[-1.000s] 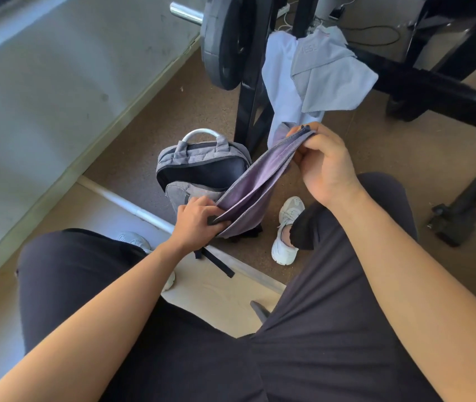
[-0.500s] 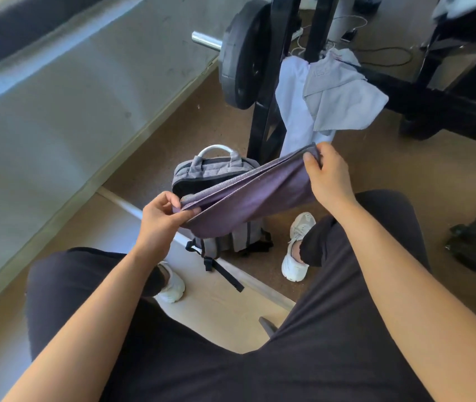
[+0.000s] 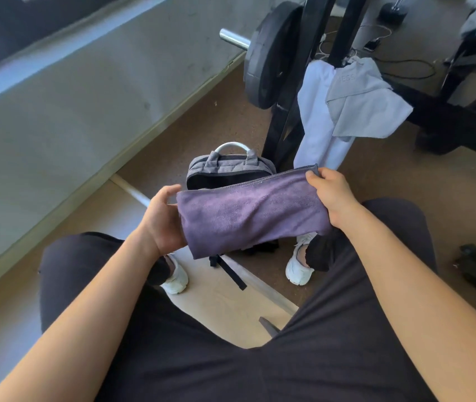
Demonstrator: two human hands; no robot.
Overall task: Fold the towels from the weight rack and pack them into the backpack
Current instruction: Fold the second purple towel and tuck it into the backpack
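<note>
Held a folded purple towel (image 3: 251,216) stretched crosswise above the knees, gripped at both ends. Clasped the towel's left end in the left hand (image 3: 161,221), thumb over the upper edge, fingers tucked out of sight behind the cloth. Pinched the upper right corner in the right hand (image 3: 332,198), thumb on the near face, fingers curled round the far side. Sat in dark trousers and white sneakers (image 3: 297,269), feet planted on the brown floor (image 3: 202,120).

Stood a grey backpack (image 3: 228,168) upright on the floor between the feet, just beyond the towel and partly hidden by it, close to the foot of the black weight rack (image 3: 284,126). Left its main compartment unzipped and gaping, showing only a dark interior; could not tell whether anything lay inside. Trailed a black strap (image 3: 231,274) from beneath the towel's lower edge across the floor.

Left two more towels draped on the weight rack, behind the backpack: a white towel (image 3: 313,117) hanging long down the upright, and a light grey towel (image 3: 367,108) overlapping its right side, with faint lettering too blurred to read. Showed a black weight plate (image 3: 265,56) on a chrome bar end (image 3: 232,39) left of the rack's uprights, and a small dark device (image 3: 371,45) on a cable on the floor farther back.
</note>
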